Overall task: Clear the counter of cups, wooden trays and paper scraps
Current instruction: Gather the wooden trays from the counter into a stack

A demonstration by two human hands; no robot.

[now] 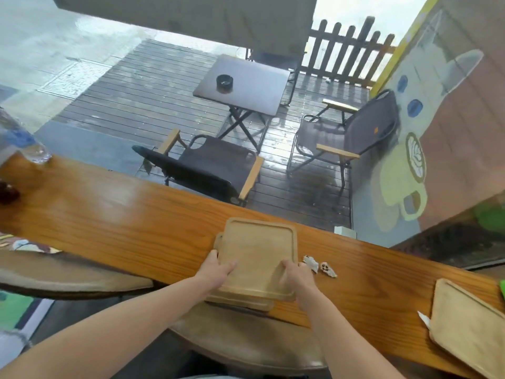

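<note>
Two light wooden trays lie stacked on the long wooden counter; the top tray is slightly askew over the lower tray. My left hand grips the stack's left edge with the thumb on top. My right hand grips the right edge near the front. Two crumpled paper scraps lie just right of my right hand. A third wooden tray sits at the counter's far right, with a white paper scrap at its left edge.
A plastic water bottle and a dark cup-like object stand at the counter's left end. Round stools sit below the near edge. Behind the glass are folding chairs and a small table with an ashtray.
</note>
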